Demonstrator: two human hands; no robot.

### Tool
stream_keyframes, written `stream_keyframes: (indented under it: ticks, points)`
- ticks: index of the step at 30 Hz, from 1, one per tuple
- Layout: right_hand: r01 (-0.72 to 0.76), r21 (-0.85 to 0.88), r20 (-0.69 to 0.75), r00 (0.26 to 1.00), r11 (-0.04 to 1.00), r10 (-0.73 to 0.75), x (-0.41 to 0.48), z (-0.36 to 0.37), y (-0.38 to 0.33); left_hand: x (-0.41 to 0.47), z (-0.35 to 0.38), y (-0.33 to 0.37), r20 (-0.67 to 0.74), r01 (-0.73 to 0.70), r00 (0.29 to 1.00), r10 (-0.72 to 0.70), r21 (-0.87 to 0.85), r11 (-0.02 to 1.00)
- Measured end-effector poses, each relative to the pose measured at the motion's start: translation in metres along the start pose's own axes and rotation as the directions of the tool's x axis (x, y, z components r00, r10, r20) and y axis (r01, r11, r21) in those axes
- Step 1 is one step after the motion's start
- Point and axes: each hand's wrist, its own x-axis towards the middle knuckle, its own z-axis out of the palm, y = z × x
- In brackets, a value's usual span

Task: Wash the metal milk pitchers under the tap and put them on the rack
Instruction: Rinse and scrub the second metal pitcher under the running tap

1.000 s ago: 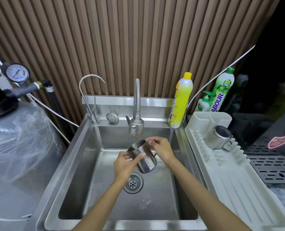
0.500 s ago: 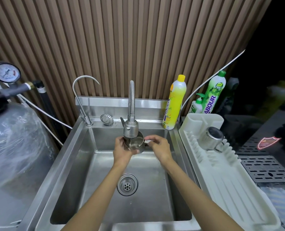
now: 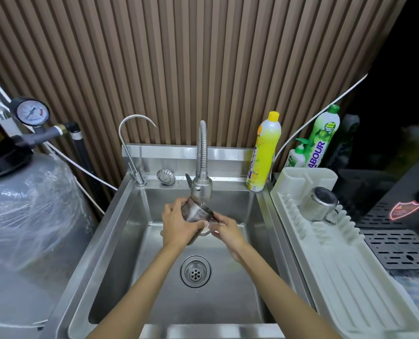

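A metal milk pitcher (image 3: 196, 213) is tilted just under the flexible tap's head (image 3: 201, 187), over the steel sink (image 3: 120, 241). My left hand (image 3: 179, 226) wraps round the pitcher's body from the left. My right hand (image 3: 225, 228) pinches its handle side on the right. A second metal pitcher (image 3: 319, 203) lies on its side at the back of the white dish rack (image 3: 345, 285), right of the sink. I cannot tell whether water is running.
A yellow detergent bottle (image 3: 264, 152) stands on the sink's back right corner, with green bottles (image 3: 322, 138) behind the rack. A thin curved faucet (image 3: 132, 143) and a loose strainer (image 3: 165, 176) sit at the back left. A wrapped tank (image 3: 27, 216) stands left.
The pitcher rose from low over the drain up to the tap's head, then tipped over sideways. Both hands stayed on it.
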Motion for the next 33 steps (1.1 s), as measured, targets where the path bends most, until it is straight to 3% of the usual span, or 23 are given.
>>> stream_keyframes:
  ticks: [4, 8, 12, 15, 18, 20, 27, 33]
  points:
    - [0.079, -0.271, -0.079, 0.991, 0.959, -0.104, 0.0, -0.016, -0.012, -0.002, 0.007, -0.001, 0.07, 0.055, 0.996, -0.05, -0.081, 0.995]
    - [0.041, -0.489, -0.197, 0.968, 0.871, -0.156, 0.004, -0.031, -0.03, -0.007, 0.014, 0.0, 0.221, 0.213, 0.96, -0.171, -0.182, 0.96]
    - [0.036, -0.652, -0.196, 0.957, 0.757, -0.214, 0.005, -0.039, -0.046, -0.018, 0.017, 0.003, 0.481, 0.482, 0.837, -0.262, -0.422, 0.768]
    - [0.106, -0.733, -0.138, 0.944, 0.672, -0.299, -0.001, -0.034, -0.054, -0.018, 0.021, -0.004, 0.532, 0.528, 0.812, -0.241, -0.491, 0.693]
    - [0.195, -0.749, -0.092, 0.916, 0.633, -0.391, -0.009, -0.026, -0.051, -0.018, 0.026, -0.005, 0.479, 0.503, 0.849, -0.222, -0.606, 0.616]
    - [0.217, -0.718, -0.116, 0.9, 0.661, -0.421, -0.008, -0.025, -0.046, -0.016, 0.029, -0.003, 0.42, 0.452, 0.884, -0.205, -0.661, 0.599]
    - [0.177, -0.551, -0.223, 0.911, 0.816, -0.348, 0.004, -0.027, -0.029, -0.006, 0.027, -0.003, 0.132, 0.174, 0.984, -0.117, -0.604, 0.777]
    - [0.18, -0.514, -0.139, 0.947, 0.839, -0.289, 0.007, -0.013, -0.02, -0.013, 0.011, -0.003, -0.018, 0.002, 1.0, -0.012, -0.441, 0.897]
